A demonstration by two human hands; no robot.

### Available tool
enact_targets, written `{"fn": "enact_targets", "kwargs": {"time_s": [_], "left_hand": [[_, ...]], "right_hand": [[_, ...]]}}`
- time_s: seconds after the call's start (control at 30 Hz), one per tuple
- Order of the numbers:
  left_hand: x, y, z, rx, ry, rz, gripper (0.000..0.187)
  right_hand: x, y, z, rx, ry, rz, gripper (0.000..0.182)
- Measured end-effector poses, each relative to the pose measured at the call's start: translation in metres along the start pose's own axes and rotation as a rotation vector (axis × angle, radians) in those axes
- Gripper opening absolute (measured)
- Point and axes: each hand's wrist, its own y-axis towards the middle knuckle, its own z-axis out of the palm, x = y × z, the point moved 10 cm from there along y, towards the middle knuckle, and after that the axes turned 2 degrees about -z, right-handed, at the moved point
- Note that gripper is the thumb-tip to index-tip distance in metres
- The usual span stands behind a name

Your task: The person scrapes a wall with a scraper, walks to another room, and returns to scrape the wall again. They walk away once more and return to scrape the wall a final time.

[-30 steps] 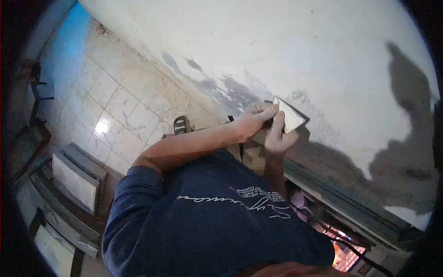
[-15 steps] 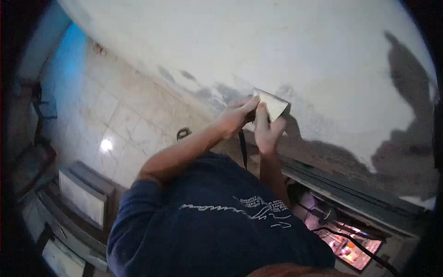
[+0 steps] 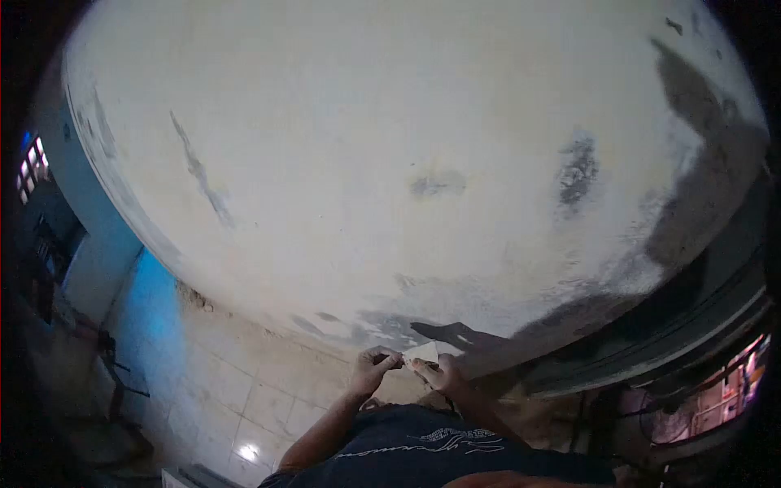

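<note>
In the head view a small piece of sandpaper (image 3: 423, 353), pale on the face I see, is held low in front of my chest. My left hand (image 3: 376, 370) pinches its left edge with thumb and fingertips. On its right side my right hand (image 3: 442, 376) is closed, thumb lying across the front. Both hands look dusty. Just beyond them is a large whitish wall (image 3: 325, 163) with worn grey patches (image 3: 579, 169), and the shadow of my arms falls on its lower right part.
Pale floor tiles (image 3: 268, 407) run along the wall's foot on the left. A dark ledge (image 3: 634, 350) follows the wall on the right, near a lit pinkish opening (image 3: 724, 398). A barred window (image 3: 32, 169) shows at the far left.
My view has tilted up, so more wall shows and my hands appear lower. My left hand has shifted to the sandpaper's left edge, apart from my right hand.
</note>
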Motion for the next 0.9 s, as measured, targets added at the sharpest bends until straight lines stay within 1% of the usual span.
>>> {"fn": "enact_targets", "kwargs": {"time_s": [0.03, 0.1, 0.13, 0.17, 0.23, 0.27, 0.3, 0.37, 0.4, 0.47, 0.53, 0.6, 0.63, 0.7, 0.73, 0.77, 0.83, 0.87, 0.9], "left_hand": [[-0.011, -0.007, -0.004, 0.009, 0.016, 0.017, 0.018], [-0.021, -0.010, 0.006, 0.030, -0.091, 0.107, 0.016], [-0.025, -0.012, 0.008, 0.015, -0.044, 0.119, 0.015], [-0.026, -0.013, 0.011, 0.028, -0.024, 0.127, 0.015], [-0.029, -0.015, 0.011, 0.017, -0.073, 0.137, 0.016], [-0.030, -0.017, 0.012, 0.001, -0.065, 0.128, 0.015], [-0.034, -0.020, 0.012, 0.017, -0.054, 0.124, 0.015], [-0.045, -0.027, 0.010, 0.009, -0.095, 0.148, 0.014], [-0.030, -0.017, 0.011, -0.014, -0.060, 0.109, 0.014], [-0.027, -0.014, 0.016, 0.016, -0.012, 0.115, 0.016], [-0.032, -0.010, 0.025, 0.045, 0.116, 0.118, 0.016], [-0.046, -0.011, 0.042, 0.016, 0.301, 0.105, 0.015], [-0.038, -0.006, 0.050, 0.017, 0.334, 0.121, 0.015], [-0.022, 0.014, 0.064, 0.161, 0.067, 0.139, 0.015], [-0.022, 0.019, 0.069, 0.150, 0.156, 0.135, 0.016], [-0.018, 0.022, 0.076, 0.145, 0.243, 0.124, 0.018], [-0.021, 0.019, 0.099, 0.236, 0.402, 0.127, 0.026], [-0.019, 0.022, 0.106, 0.273, 0.449, 0.127, 0.027], [-0.013, 0.024, 0.113, 0.308, 0.487, 0.126, 0.028]], "right_hand": [[0.009, -0.001, 0.006, -0.015, 0.002, -0.020, 0.019], [-0.009, -0.009, 0.008, -0.036, 0.333, 0.069, 0.023], [0.013, -0.014, 0.004, 0.031, 0.343, 0.046, 0.022], [0.009, -0.017, 0.001, 0.016, 0.354, 0.029, 0.022], [-0.010, -0.015, 0.008, 0.121, 0.577, 0.019, 0.023], [-0.016, -0.013, 0.013, 0.178, 0.599, 0.017, 0.026], [-0.022, -0.013, 0.015, 0.160, 0.607, 0.012, 0.026], [0.009, -0.013, 0.010, 0.150, 0.473, -0.167, 0.026], [-0.008, -0.008, 0.008, 0.165, 0.403, -0.138, 0.027], [-0.012, -0.012, 0.001, 0.110, 0.379, -0.131, 0.027], [-0.001, -0.019, -0.009, 0.058, 0.357, -0.122, 0.027], [-0.001, -0.042, -0.023, -0.062, 0.458, 0.142, 0.027], [-0.011, -0.047, -0.029, -0.066, 0.479, 0.111, 0.027], [-0.020, -0.052, -0.031, 0.011, 0.586, 0.020, 0.028], [-0.015, -0.054, -0.035, 0.016, 0.494, 0.029, 0.033], [-0.013, -0.064, -0.042, -0.021, 0.516, 0.016, 0.033], [-0.024, -0.082, -0.054, -0.114, 0.476, 0.095, 0.035], [-0.039, -0.087, -0.062, -0.159, 0.502, 0.075, 0.035], [-0.076, -0.098, -0.074, -0.251, 0.441, 0.149, 0.034]]}}
